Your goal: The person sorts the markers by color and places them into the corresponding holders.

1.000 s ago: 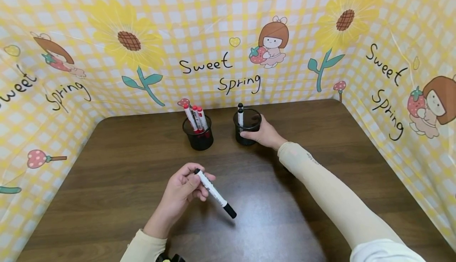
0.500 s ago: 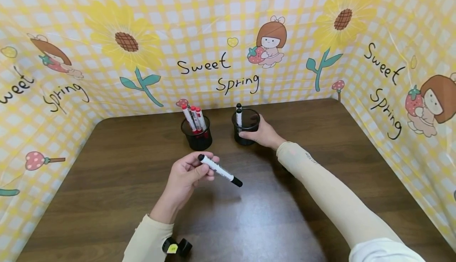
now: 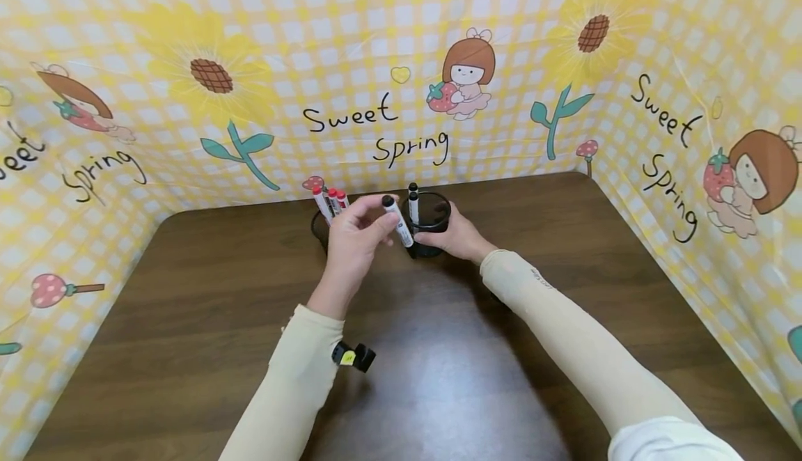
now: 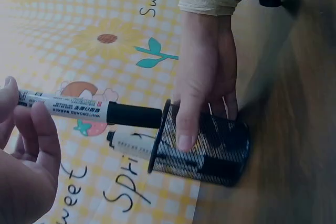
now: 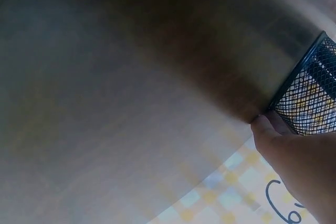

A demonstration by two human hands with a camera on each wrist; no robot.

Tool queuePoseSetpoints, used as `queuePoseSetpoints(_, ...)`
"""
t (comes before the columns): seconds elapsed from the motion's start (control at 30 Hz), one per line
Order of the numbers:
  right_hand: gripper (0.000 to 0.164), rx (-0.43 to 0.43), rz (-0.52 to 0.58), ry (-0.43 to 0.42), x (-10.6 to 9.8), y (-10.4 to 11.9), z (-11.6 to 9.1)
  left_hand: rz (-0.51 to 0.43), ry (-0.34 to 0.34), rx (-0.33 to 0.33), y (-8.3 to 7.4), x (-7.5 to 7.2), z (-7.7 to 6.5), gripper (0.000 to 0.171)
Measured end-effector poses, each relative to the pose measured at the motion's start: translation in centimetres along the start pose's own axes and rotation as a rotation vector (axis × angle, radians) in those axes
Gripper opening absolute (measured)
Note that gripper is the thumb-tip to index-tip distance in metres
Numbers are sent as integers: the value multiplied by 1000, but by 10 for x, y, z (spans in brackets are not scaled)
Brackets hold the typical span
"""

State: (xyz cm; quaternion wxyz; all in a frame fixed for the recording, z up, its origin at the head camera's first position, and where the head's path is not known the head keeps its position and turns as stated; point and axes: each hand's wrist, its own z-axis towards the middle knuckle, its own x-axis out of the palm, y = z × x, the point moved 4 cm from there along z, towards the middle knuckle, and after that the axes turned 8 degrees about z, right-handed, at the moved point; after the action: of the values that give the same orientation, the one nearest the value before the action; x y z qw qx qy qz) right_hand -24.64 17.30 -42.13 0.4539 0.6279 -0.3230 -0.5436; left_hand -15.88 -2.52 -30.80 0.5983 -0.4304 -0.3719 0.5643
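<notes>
In the head view my left hand (image 3: 358, 238) pinches a whiteboard marker (image 3: 398, 223) between thumb and fingers, its black cap pointing down. The left wrist view has that cap (image 4: 134, 115) at the rim of a black mesh pen cup (image 4: 210, 150); whether they touch I cannot tell. My right hand (image 3: 461, 233) grips this pen cup from its right side, thumb across the front. Inside the cup stand black-topped markers (image 3: 413, 205). The right wrist view catches only part of the mesh cup (image 5: 310, 95) and the right hand (image 5: 294, 156).
Left of the gripped cup is a second mesh cup (image 3: 318, 228) with several red-capped markers (image 3: 328, 200), partly hidden behind my left hand. A brown wooden table (image 3: 413, 377) lies underneath. Yellow checked cloth (image 3: 351, 50) rises behind it and at both sides.
My left hand has carried the marker forward and up the table to the right-hand cup, and the marker now points more steeply down. The right hand has kept its grip on the cup.
</notes>
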Motion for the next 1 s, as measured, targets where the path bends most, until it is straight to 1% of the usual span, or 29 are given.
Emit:
queuePoseSetpoints(0.1,91,-36,-10,-5,1,2,2,24,-45,21,2,10,12,26)
queuePoseSetpoints(0.2,88,-38,-4,-3,2,3,2,49,-95,57,5,18,22,25)
queuePoseSetpoints(0.3,88,-21,19,7,3,2,2,58,-135,92,9,24,30,24)
queuePoseSetpoints(0.4,90,-10,20,4,2,1,1,70,-145,110,15,29,36,25)
queuePoseSetpoints(0.53,91,-8,18,-2,1,1,-1,125,-139,100,25,35,40,24)
queuePoseSetpoints(0.6,91,-11,20,2,1,2,-1,188,-145,81,31,36,42,23)
queuePoseSetpoints(0.7,91,-8,20,-1,1,2,-1,310,-149,48,41,38,42,21)
queuePoseSetpoints(0.83,91,2,1,-7,0,2,-1,476,-134,7,51,43,40,22)
queuePoseSetpoints(0.93,89,-3,-10,-3,0,3,0,570,-126,-6,55,48,37,24)
queuePoseSetpoints(1.0,86,-16,-11,1,0,3,0,626,-133,-2,56,51,36,23)
